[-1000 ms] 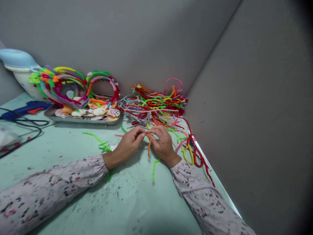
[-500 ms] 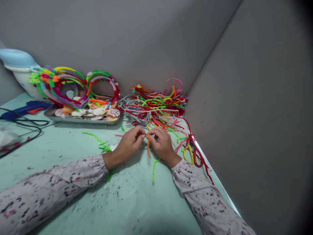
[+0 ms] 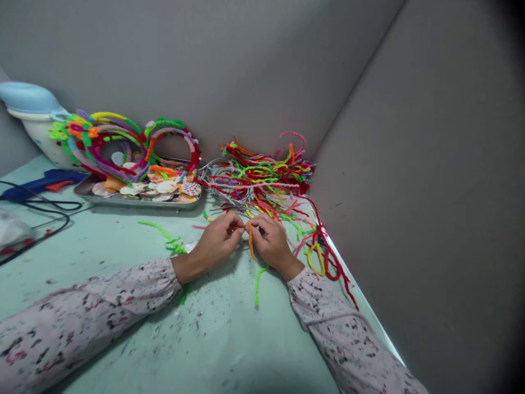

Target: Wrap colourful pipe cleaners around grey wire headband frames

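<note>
My left hand [image 3: 219, 239] and my right hand [image 3: 271, 241] meet fingertip to fingertip above the table, both pinched closed. Between them is an orange pipe cleaner [image 3: 251, 243], its free end hanging down beside my right thumb. The part inside the fingers is mostly hidden. A green pipe cleaner [image 3: 258, 287] shows on the table just below my right hand. Left of my left wrist lies another bright green twisted pipe cleaner [image 3: 174, 244], partly covered by the arm.
Behind the hands lies a heap of coloured pipe cleaners [image 3: 266, 172]. A metal tray [image 3: 139, 203] of shells stands left, with wrapped headbands [image 3: 172, 128] on it. Further left are a blue glue gun [image 3: 41, 183], black cable [image 3: 61, 219] and a white bin [image 3: 45, 137]. Walls close the back and right.
The hanging end of the orange pipe cleaner has swung slightly to the right, and a bit of orange now shows at my left fingertips. Both hands stay nearly in place.
</note>
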The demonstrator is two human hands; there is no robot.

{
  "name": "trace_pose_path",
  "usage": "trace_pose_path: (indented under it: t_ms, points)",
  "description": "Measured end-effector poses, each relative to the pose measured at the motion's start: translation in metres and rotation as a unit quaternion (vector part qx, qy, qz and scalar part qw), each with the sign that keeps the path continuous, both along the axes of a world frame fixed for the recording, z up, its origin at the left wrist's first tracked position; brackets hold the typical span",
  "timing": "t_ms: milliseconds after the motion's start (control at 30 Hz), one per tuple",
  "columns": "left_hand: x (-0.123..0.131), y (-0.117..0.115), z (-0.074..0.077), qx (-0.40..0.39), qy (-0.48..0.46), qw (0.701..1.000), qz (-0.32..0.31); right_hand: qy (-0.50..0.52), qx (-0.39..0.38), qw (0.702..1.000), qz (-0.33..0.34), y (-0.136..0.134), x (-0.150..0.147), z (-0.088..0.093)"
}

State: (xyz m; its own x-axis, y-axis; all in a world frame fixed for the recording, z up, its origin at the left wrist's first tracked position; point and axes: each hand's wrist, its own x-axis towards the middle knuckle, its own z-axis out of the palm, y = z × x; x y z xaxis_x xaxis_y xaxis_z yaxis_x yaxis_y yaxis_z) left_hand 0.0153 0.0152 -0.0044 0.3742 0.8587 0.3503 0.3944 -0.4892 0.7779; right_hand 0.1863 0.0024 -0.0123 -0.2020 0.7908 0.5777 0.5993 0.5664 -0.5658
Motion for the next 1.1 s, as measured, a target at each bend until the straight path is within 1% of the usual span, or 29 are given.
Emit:
trace_pose_path:
  t_ms: [300, 567, 933, 1100]
  points:
    - [0.0011, -0.0002, -0.0027, 0.004, 0.004, 1.000, -0.010, 0.005, -0.035, 0.999, -0.004, 0.0004, -0.0006, 0.0010]
    - [0.0012, 0.0013, -0.0036, 0.015, 0.001, 1.000, 0.006, 0.034, -0.032, 0.999, 0.006, 0.0014, 0.0005, -0.0037]
    - [0.0008, -0.0005, -0.0022, 0.009, 0.017, 1.000, 0.008, 0.013, -0.071, 0.997, -0.011, 0.0002, -0.0027, -0.0020]
    - [0.0009, 0.0017, -0.0034, 0.006, -0.001, 1.000, 0.013, 0.048, -0.057, 0.997, -0.013, -0.0009, -0.0030, -0.0030]
